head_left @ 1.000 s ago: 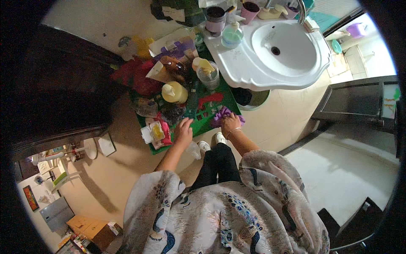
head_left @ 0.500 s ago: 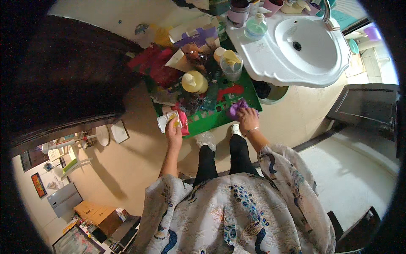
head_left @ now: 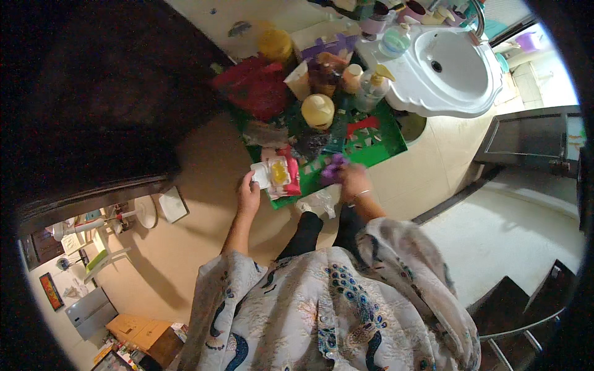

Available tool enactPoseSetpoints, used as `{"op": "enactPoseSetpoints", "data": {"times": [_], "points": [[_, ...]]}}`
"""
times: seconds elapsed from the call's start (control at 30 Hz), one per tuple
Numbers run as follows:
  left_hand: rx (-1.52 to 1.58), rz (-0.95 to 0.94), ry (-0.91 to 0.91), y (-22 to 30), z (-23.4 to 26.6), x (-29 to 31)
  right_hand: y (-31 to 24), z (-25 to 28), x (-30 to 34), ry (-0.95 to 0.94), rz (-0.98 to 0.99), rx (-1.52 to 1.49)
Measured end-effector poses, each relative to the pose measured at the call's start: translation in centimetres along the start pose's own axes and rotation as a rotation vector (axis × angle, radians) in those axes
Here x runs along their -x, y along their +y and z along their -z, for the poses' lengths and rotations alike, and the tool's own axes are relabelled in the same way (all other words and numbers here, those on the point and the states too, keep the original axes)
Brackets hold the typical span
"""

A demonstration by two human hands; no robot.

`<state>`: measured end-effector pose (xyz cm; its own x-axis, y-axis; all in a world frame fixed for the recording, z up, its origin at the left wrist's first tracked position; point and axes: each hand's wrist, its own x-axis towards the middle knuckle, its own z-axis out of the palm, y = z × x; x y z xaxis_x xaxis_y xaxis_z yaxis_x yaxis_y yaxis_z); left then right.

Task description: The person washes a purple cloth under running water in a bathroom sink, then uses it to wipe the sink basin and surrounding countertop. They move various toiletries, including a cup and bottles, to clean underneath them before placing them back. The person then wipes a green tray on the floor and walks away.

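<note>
My left hand [head_left: 249, 195] grips the edge of a small white plastic box [head_left: 260, 176] with its lid folded back. A yellow piece [head_left: 279, 172], perhaps soap, shows inside. The box is over a red and pink packet [head_left: 292, 179] at the front left of the green shelf top [head_left: 391, 149]. My right hand [head_left: 354, 181], blurred by motion, is closed on a crumpled purple cloth [head_left: 333, 170] above the shelf's front edge, to the right of the box.
Behind them stand a cream-topped bottle [head_left: 318, 112], a clear pump bottle [head_left: 372, 91], a yellow container [head_left: 275, 44] and a red bag [head_left: 257, 86]. A white washbasin [head_left: 421, 99] is at the back right, a dark door [head_left: 529, 145] at the far right.
My right hand has brought the purple cloth left, closer to the box. My left thumb has shifted off the yellow piece, which is more exposed now. The whole view has shifted.
</note>
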<state>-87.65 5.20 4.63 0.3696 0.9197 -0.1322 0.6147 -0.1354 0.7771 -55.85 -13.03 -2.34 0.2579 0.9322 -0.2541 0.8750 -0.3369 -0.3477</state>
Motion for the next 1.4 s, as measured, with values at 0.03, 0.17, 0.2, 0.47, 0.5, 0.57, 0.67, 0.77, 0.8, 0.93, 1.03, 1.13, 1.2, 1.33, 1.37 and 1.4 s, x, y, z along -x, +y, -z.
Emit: {"op": "enactPoseSetpoints", "data": {"times": [0.03,0.17,0.2,0.47,0.5,0.57,0.67,0.77,0.8,0.93,1.03,1.13,1.2,1.33,1.37,1.4], "points": [[0.020,0.001,0.016,-0.3,0.5,0.2,2.6,2.2,-0.6,-0.080,-0.143,0.075],[-0.075,0.054,-0.078,-2.0,1.6,0.7,6.1,8.6,-0.2,0.199,-0.209,0.213],[-0.101,0.189,-0.127,-1.0,1.4,0.6,6.2,7.9,-0.2,0.204,-0.270,0.198],[0.118,0.565,-0.036,-6.0,-3.6,-2.6,1.3,0.4,0.6,0.072,-0.203,-0.002],[0.085,0.562,-0.036,-7.2,-3.6,-2.2,-2.3,4.1,0.6,0.028,-0.181,0.010],[0.173,0.425,-0.006,-4.8,-3.8,-1.6,-2.7,5.8,0.9,0.051,-0.187,0.008],[0.056,0.136,-0.082,-0.5,-1.3,0.1,-2.0,6.2,0.7,0.052,-0.162,-0.045],[0.105,0.117,-0.103,2.9,1.7,1.7,-1.3,5.0,0.8,0.081,-0.097,-0.082],[0.127,0.062,-0.143,2.6,2.2,1.3,-1.1,5.3,1.0,0.066,-0.092,-0.066],[0.080,0.070,-0.154,8.0,6.5,-0.8,-1.1,5.4,0.8,0.043,-0.091,-0.073],[0.084,-0.017,-0.196,11.2,8.2,-3.6,-0.1,4.5,1.0,0.062,-0.079,-0.089],[0.029,-0.164,-0.183,12.2,7.5,-8.1,-0.4,5.3,1.0,0.031,-0.068,-0.065],[0.056,-0.235,-0.188,11.3,6.0,-12.1,-0.5,5.4,0.9,0.049,-0.075,-0.089],[-0.014,-0.151,-0.043,7.6,2.3,-17.5,-3.1,6.4,1.5,0.102,-0.144,-0.022],[0.002,-0.190,0.046,6.3,1.8,-17.7,-4.4,6.6,1.2,0.129,-0.156,0.021],[0.018,-0.226,0.139,4.9,1.5,-17.8,-5.9,5.7,1.0,0.082,-0.145,0.026]]}}
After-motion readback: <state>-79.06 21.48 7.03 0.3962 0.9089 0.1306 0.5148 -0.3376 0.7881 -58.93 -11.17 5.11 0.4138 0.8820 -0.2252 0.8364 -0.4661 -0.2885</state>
